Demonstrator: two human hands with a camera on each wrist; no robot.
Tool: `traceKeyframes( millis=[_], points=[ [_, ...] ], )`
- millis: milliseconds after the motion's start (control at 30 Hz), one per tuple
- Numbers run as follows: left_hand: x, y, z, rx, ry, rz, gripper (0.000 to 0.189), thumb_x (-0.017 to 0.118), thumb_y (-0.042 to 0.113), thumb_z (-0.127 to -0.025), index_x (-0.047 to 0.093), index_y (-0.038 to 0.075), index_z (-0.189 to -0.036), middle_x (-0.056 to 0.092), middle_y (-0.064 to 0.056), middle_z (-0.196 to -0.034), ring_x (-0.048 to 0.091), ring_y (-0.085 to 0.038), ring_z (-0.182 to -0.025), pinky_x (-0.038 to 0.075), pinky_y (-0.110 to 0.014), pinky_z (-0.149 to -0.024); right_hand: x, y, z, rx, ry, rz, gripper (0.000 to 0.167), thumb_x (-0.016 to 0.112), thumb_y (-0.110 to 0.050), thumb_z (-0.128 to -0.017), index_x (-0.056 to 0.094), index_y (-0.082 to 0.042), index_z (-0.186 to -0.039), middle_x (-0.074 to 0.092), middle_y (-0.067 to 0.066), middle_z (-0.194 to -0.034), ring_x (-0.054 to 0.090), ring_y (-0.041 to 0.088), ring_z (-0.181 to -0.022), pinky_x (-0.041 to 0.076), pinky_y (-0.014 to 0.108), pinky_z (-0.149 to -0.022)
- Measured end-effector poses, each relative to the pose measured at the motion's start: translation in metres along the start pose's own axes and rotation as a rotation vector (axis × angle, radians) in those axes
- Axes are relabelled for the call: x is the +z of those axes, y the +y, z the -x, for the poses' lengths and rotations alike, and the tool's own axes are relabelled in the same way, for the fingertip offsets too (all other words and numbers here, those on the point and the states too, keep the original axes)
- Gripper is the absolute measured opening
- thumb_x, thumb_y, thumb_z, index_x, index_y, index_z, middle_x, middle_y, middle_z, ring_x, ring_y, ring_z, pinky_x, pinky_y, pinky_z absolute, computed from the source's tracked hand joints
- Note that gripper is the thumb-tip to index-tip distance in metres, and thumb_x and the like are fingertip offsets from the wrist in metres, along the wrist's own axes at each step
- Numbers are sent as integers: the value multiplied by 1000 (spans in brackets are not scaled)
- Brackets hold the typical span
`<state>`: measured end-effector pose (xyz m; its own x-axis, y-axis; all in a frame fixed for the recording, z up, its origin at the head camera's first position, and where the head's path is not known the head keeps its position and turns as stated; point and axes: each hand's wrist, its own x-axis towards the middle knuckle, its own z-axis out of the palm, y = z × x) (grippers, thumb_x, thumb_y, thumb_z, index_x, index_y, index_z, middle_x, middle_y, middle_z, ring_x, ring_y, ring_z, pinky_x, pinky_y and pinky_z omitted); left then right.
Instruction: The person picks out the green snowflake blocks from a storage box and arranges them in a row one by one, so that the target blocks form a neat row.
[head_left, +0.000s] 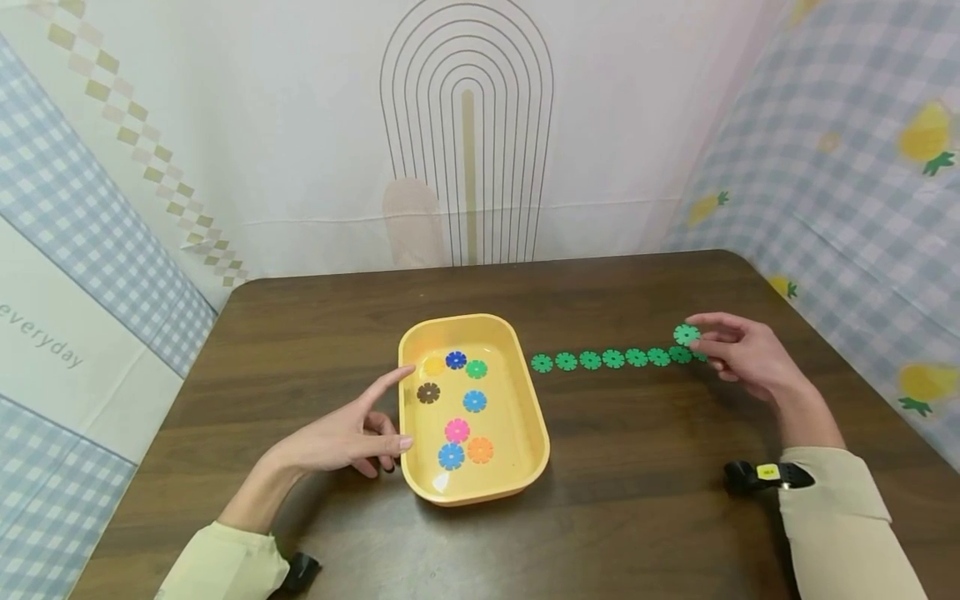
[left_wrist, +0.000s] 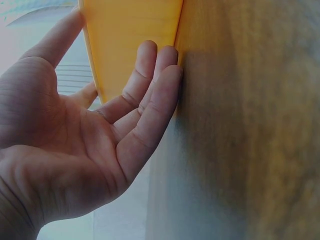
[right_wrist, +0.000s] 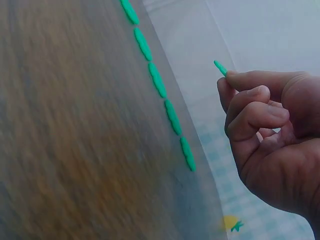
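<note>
Thumb and forefinger of my right hand (head_left: 738,350) pinch a green notched plastic disc (head_left: 686,335) at its edge. In the right wrist view the disc (right_wrist: 220,67) shows edge-on, raised above the table. Below it, a row of flat green discs (head_left: 613,358) runs rightward from the tray; its right end is partly hidden by the hand. My left hand (head_left: 345,433) rests against the left side of a yellow tray (head_left: 534,408), with thumb and forefinger on the rim. In the left wrist view, the other fingers (left_wrist: 140,75) lie by the tray's outer wall.
Inside the tray lie several loose discs: blue (head_left: 474,402), pink (head_left: 457,431), orange (head_left: 480,450), brown (head_left: 428,393), green (head_left: 476,369) and yellow. The brown wooden table (head_left: 622,517) meets a patterned cloth (head_left: 315,150) at the back, with checked cloth on both sides.
</note>
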<state>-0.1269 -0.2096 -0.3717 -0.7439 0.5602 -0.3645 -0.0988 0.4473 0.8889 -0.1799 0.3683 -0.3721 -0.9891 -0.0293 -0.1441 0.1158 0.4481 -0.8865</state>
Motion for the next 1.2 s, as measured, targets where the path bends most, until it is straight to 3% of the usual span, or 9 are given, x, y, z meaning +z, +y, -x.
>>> traceKeyframes(
  millis=[200, 567, 800, 1200],
  points=[
    [-1, -1, -1, -3, -2, 1, 97, 77, 30, -99, 8, 42, -167, 68, -14, -88, 70, -28, -85, 61, -43, -75, -15, 9, 0, 50, 49, 25, 32, 69, -20, -104, 59, -18, -134, 64, -12, -80, 51, 7, -63, 44, 27, -52],
    [0, -1, 0, -7, 1, 3, 96, 76, 29, -100, 8, 43, -167, 68, -14, -88, 70, -28, -84, 61, -44, -74, -27, 30, -3, 133, 164, 136, 32, 66, -16, -104, 58, -10, -134, 57, -8, -69, 51, 7, -61, 45, 29, -53],
    [0, -1, 0, -8, 2, 3, 97, 76, 29, -99, 8, 42, -167, 68, -14, -89, 70, -28, -84, 61, -44, -75, -27, 37, -3, 155, 176, 179, 43, 63, -11, -104, 53, 1, -143, 57, -6, -68, 51, 9, -60, 48, 30, -54],
    [0, -1, 0, -20, 5, -1, 97, 76, 30, -99, 8, 43, -167, 68, -14, -89, 70, -28, -85, 61, -43, -75, -27, 42, -5, 161, 177, 232, 47, 63, -7, -101, 53, 5, -145, 55, -6, -66, 49, 8, -58, 47, 30, -53]
  ],
)
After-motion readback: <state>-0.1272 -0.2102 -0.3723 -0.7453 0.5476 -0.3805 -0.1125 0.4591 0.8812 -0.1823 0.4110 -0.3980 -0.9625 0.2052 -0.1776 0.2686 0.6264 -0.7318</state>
